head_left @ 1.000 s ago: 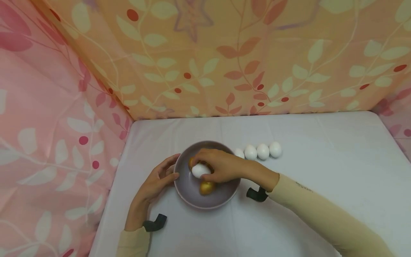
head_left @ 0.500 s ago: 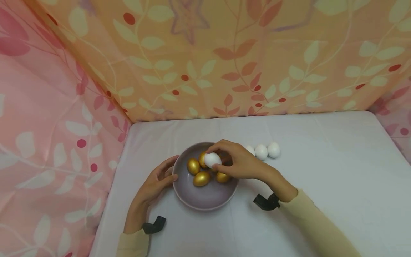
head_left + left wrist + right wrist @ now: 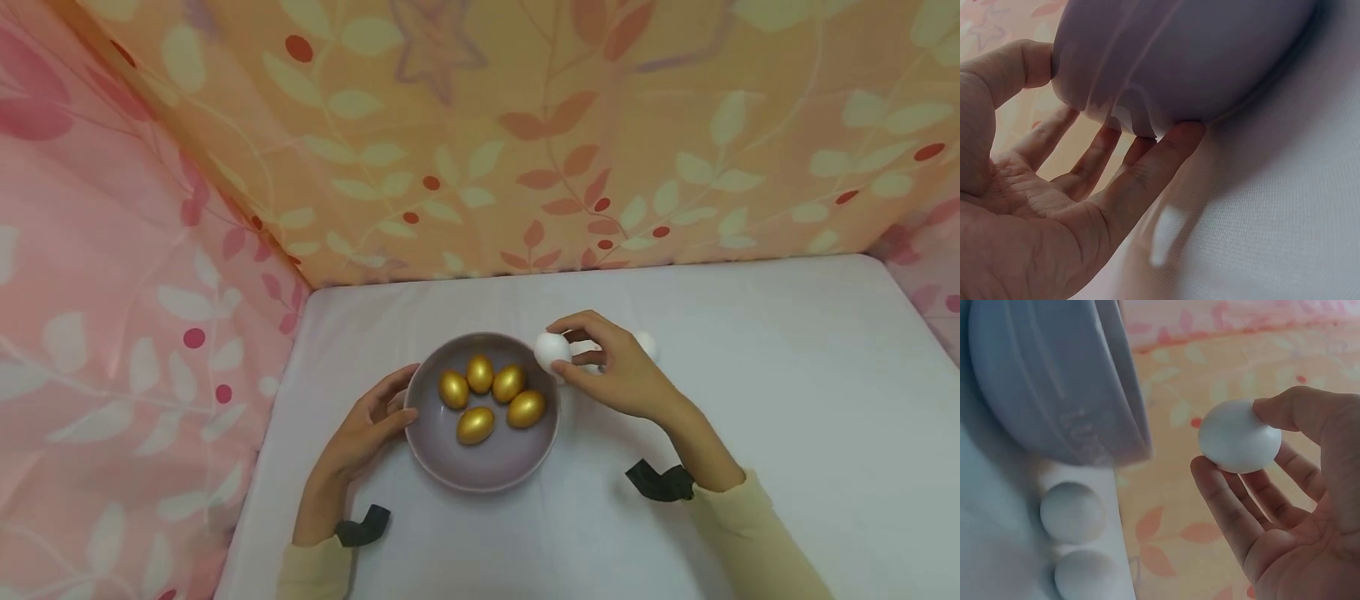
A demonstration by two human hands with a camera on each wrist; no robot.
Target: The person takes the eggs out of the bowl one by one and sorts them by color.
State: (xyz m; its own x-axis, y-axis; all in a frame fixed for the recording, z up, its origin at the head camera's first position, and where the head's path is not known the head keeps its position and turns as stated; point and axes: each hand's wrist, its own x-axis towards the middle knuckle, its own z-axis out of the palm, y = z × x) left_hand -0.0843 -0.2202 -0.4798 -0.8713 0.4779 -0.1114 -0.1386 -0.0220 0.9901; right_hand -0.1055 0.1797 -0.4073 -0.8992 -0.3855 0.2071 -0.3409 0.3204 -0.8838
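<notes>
Up in the air it is, a smooth white egg, clear of the table and just beside the far right rim of a round, glossy mauve bowl! The right hand has it, thumb and fingertips pinching its sides, and the right wrist view shows a gap between egg and bowl. Over on the left, the left hand grips the bowl, thumb at the rim, fingers curved against the outer wall. Inside, five shiny golden eggs lie apart from the bowl's near side, and no white one among them. More white eggs sit on the table right of the bowl, partly hidden by the right hand. This looks like the carrying step, likely sorting white from gold; the next move seems to call for lowering gently beside that group, bowl held steady. Beyond, an orange floral cloth backs the far edge.
</notes>
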